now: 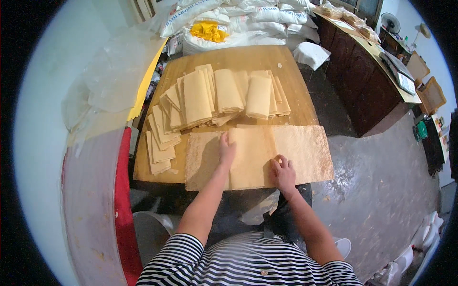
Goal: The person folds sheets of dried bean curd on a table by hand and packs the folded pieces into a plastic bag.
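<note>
A wide stack of thin tan flatbread-like sheets (302,153) lies across the near edge of the wooden table (286,59). On its middle rests a folded sheet (252,157). My left hand (227,150) grips the folded sheet's left edge near the top. At its lower right edge, my right hand (283,172) has curled fingers holding the border. Behind the stack lie several folded bundles, among them a left bundle (196,96), a middle bundle (228,91) and a right bundle (258,96). Smaller folded pieces (159,152) overlap along the table's left side.
White printed sacks (279,16) are piled beyond the table, with a yellow cloth (209,32) on one. A dark wooden counter (357,68) on the right carries a scale (399,71). Plastic sheeting (114,68) hangs at left. A bucket (152,228) stands below.
</note>
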Demonstrator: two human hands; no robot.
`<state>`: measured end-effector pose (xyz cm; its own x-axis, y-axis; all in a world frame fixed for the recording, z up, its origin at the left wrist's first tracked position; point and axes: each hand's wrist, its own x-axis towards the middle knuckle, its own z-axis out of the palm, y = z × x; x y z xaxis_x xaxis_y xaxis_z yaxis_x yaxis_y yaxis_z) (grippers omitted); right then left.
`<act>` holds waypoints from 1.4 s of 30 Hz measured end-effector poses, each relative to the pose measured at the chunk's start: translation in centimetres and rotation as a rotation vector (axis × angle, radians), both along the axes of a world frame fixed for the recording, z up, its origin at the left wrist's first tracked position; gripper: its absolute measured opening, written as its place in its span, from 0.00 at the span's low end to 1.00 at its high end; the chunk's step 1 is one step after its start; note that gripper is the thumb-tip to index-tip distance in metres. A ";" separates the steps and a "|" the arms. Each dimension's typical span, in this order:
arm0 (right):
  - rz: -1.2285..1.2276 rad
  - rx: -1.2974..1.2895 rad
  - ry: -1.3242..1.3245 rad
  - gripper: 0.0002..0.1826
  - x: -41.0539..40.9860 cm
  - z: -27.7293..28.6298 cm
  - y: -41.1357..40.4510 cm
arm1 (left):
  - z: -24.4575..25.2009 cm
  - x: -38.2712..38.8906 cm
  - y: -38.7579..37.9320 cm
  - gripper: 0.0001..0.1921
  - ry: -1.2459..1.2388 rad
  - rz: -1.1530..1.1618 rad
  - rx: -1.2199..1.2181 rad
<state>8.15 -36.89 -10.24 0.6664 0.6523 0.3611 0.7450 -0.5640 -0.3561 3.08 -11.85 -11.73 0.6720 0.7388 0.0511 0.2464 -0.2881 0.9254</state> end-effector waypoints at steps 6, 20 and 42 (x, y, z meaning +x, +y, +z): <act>-0.008 -0.006 0.094 0.20 0.1 0.6 -0.1 | 0.8 -7.8 -5.2 0.20 -0.016 -0.207 -0.830; 0.486 0.215 -0.003 0.19 -10.7 4.4 -0.5 | 5.7 -6.5 -5.7 0.20 -0.241 -0.340 -1.013; 0.059 -0.032 0.128 0.27 4.1 -4.5 -8.3 | 0.3 -17.0 -1.4 0.23 -0.078 -0.102 -0.898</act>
